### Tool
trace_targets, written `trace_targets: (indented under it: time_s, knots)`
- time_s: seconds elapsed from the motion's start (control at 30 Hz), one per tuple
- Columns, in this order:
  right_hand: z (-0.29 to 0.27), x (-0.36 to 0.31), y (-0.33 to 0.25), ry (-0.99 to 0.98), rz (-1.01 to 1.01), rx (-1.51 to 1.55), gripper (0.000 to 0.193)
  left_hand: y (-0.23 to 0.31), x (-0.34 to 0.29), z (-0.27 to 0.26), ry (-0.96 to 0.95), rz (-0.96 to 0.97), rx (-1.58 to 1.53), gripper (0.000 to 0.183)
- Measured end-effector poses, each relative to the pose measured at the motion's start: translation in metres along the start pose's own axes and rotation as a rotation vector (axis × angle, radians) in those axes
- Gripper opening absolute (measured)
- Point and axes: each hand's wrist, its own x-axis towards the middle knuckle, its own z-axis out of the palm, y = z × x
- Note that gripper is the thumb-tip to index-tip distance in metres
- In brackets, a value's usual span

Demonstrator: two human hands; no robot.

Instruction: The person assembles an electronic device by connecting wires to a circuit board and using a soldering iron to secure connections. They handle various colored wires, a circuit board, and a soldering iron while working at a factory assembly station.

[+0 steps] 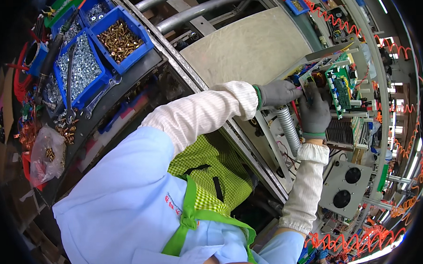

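Both my hands wear grey gloves and meet inside an opened machine full of wiring. My left hand (279, 93) comes in from the left, its fingers closed together at a small flat part (306, 78). My right hand (315, 113) reaches up from below to that same part, fingers bent around its lower edge. What exactly each hand grips is hidden by the gloves. Just right of them stands a green circuit board (341, 88) with white connectors. A ribbed grey hose (288, 129) runs below my left hand, beside a red cable (296, 111).
On the left bench, blue bins hold brass screws (120, 41) and silver nuts or washers (80, 62). Wrenches (70, 83) and a plastic bag (47, 156) lie there. A pale board (246, 51) lies ahead. A two-fan panel (346, 188) stands at right, near coiled orange air hoses (359, 238).
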Motion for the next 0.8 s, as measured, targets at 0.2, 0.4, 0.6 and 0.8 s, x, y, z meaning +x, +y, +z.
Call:
trace_targets:
  time_s: [0.2, 0.4, 0.6, 0.8]
  knots:
    - [0.003, 0.006, 0.004, -0.064, -0.045, 0.089, 0.033, -0.014, 0.006, 0.003, 0.025, 0.056, -0.022, 0.044]
    - [0.011, 0.006, 0.011, -0.058, -0.080, 0.074, 0.027, -0.008, 0.009, 0.002, 0.002, 0.025, -0.025, 0.041]
    - [0.023, 0.006, 0.022, -0.031, -0.168, 0.040, 0.031, -0.006, 0.011, 0.002, -0.050, 0.139, 0.028, 0.039]
    - [0.024, 0.004, 0.022, 0.016, -0.194, 0.110, 0.029, 0.041, -0.015, 0.001, 0.014, -0.182, -0.270, 0.044]
